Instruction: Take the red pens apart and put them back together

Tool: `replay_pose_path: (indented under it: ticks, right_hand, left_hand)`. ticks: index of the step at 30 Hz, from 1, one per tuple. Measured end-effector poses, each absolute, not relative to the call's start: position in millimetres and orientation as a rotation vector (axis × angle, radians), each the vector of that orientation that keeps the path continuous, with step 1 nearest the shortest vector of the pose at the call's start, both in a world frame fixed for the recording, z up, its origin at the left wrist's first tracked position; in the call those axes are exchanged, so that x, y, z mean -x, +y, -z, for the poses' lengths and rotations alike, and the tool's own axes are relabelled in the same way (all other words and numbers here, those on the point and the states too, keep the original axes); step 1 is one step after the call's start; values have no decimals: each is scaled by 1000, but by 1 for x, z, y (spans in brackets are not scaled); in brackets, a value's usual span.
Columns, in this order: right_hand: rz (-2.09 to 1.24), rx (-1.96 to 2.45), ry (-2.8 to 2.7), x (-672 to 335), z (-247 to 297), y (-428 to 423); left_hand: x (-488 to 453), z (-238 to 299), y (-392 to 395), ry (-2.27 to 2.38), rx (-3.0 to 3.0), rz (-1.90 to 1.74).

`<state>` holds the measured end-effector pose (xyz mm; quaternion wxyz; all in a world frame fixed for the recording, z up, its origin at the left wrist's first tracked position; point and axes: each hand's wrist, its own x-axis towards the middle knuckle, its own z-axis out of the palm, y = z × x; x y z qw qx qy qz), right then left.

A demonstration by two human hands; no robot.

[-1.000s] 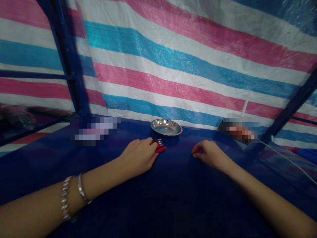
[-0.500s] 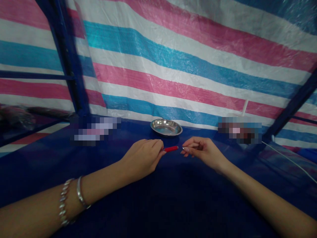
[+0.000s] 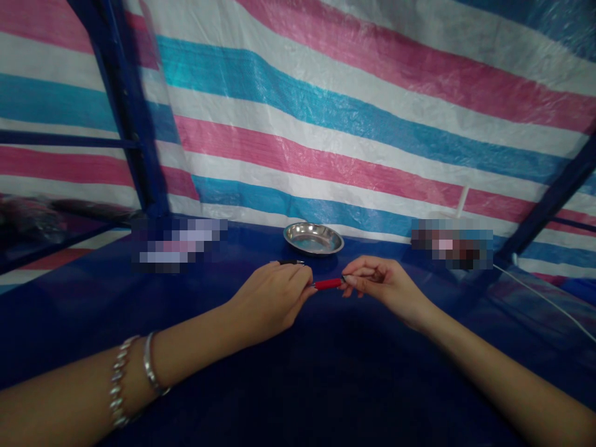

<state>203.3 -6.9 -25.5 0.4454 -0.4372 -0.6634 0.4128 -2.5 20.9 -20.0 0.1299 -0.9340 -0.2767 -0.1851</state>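
Note:
A small red tool [image 3: 327, 284] lies level between my two hands, just above the dark blue table [image 3: 298, 372]. My left hand [image 3: 272, 297] pinches its left end with fingers closed; a dark piece with metal tips [image 3: 291, 262] shows above the knuckles. My right hand [image 3: 382, 282] pinches the right end, fingers curled. A shallow steel dish [image 3: 313, 238] sits empty just beyond the hands, near the back wall.
A striped pink, blue and white tarp [image 3: 354, 124] closes off the back. Blue frame posts stand at the left [image 3: 125, 124] and the right [image 3: 549, 205]. A white cable [image 3: 544, 298] runs across the table's right side.
My left hand picked the red tool off the table near the dish. My right hand came over from the right and took its other end.

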Motion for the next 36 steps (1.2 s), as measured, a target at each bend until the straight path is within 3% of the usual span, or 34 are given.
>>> replay_pose_path:
  ticks: [36]
  right_hand:
    - [-1098,1091,-1609,-200,29,-7]
  left_hand:
    - [2,21,21,-782,2728,564]
